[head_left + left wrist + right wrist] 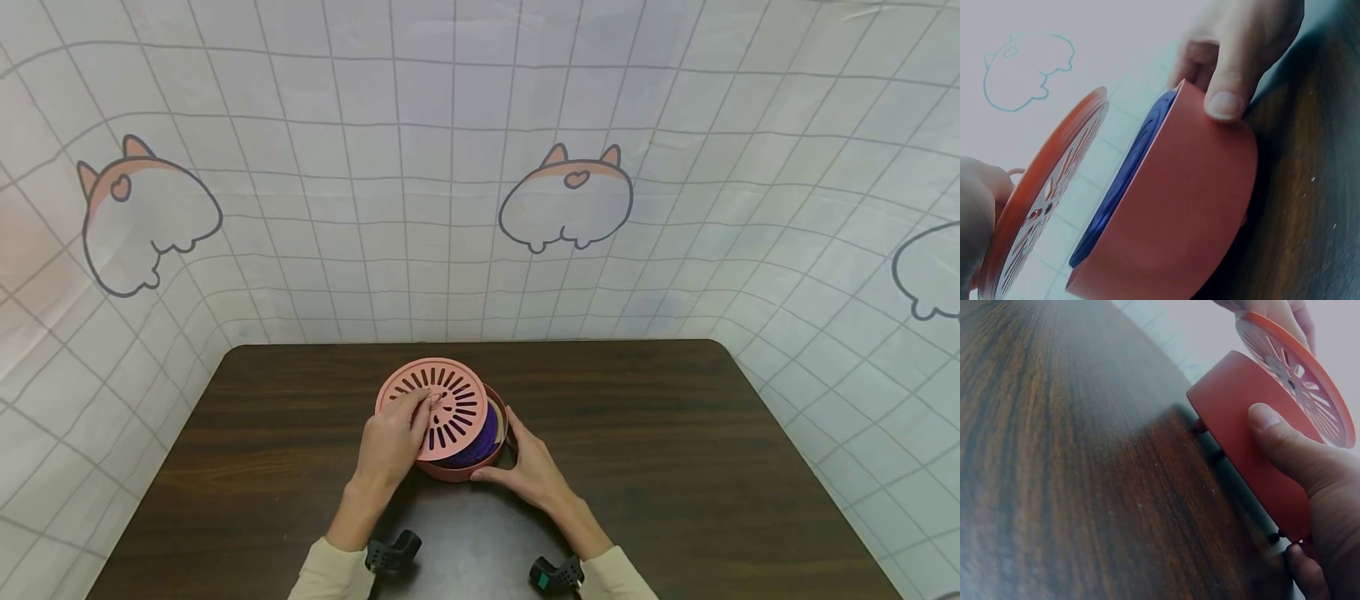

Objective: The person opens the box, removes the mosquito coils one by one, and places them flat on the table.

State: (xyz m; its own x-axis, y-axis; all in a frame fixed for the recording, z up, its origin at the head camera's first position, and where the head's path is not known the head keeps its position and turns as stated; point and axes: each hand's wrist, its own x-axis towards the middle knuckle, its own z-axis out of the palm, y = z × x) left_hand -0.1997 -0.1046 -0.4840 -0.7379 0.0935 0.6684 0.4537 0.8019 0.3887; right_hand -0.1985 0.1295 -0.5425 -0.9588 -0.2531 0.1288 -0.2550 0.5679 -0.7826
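Note:
A round pink mosquito coil holder (450, 474) stands on the table, its small feet showing in the right wrist view. My left hand (388, 437) pinches the small ring on top of the slotted pink lid (456, 392). This lid is apart from the base, raised and shifted left, as the left wrist view shows. Inside the base lies a purple disc with ridges (1125, 178), apparently a coil, with a yellowish edge beside it. My right hand (531, 471) grips the base's right side, its thumb (1265, 417) pressed on the outer wall.
The dark brown wooden table (637, 450) extends to both sides of the holder. A white grid-patterned cloth (420, 192) with cartoon animals hangs behind and around it. Black wrist devices (393, 552) sit at both cream sleeves (333, 571).

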